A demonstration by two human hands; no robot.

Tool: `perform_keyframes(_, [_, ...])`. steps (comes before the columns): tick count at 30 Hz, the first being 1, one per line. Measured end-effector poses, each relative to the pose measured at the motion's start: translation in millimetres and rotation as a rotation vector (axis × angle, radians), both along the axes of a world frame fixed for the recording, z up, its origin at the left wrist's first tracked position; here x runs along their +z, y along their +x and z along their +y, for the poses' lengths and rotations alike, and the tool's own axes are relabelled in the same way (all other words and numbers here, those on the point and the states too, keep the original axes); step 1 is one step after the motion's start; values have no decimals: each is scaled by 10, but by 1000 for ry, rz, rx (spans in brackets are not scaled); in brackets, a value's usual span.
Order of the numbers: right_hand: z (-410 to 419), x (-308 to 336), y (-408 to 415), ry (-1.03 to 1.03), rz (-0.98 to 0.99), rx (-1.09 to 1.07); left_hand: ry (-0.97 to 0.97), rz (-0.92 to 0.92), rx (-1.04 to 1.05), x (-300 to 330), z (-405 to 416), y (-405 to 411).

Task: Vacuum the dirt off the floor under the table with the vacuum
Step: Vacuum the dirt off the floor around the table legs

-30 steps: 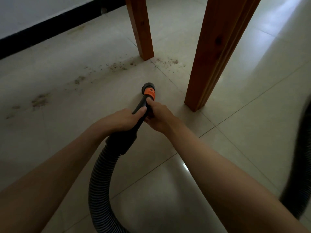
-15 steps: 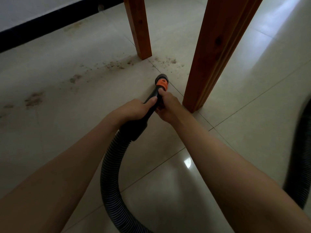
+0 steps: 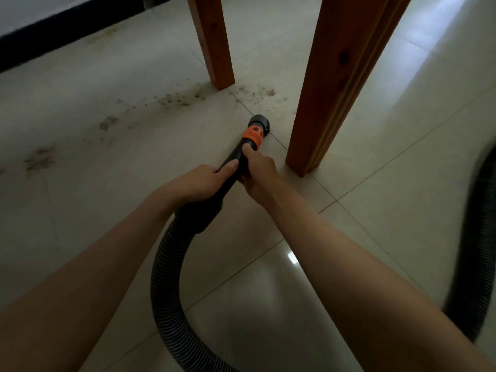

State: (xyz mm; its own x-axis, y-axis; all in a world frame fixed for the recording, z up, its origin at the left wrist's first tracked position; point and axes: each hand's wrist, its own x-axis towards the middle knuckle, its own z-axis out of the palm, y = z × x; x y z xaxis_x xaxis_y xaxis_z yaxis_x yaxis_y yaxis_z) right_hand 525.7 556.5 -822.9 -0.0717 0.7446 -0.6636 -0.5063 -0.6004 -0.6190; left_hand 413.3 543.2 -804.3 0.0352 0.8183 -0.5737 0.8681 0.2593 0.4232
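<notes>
Both hands, left [image 3: 200, 181] and right [image 3: 259, 170], grip the vacuum nozzle [image 3: 243, 149]; dirt [image 3: 257, 92] lies at 12 o'clock of its tip.

No text, label, brand, number or sign can be read anywhere.

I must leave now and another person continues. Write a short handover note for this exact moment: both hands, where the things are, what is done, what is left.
Left hand grips the black vacuum handle; right hand grips it further forward, just behind the orange collar.
The nozzle is low over the floor between the two wooden table legs, next to the nearer one. The hose loops back toward you.
Done: nothing clearly picked up.
Left: dirt ahead of the nozzle, dirt left of the far leg, and patches further left.
</notes>
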Motion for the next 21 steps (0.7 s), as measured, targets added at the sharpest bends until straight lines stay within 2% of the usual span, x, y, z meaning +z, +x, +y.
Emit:
perform_keyframes(9, [-413,-103,-208,-36,62,123,-197,5,2,72,-379,-204])
perform_keyframes(17, [-705,10,-100,-121,83,147,-145,-4,-83,150,-631,-134])
perform_keyframes(21, [-772,76,-39,-163,92,159,-118,-20,4,173,-794,-32])
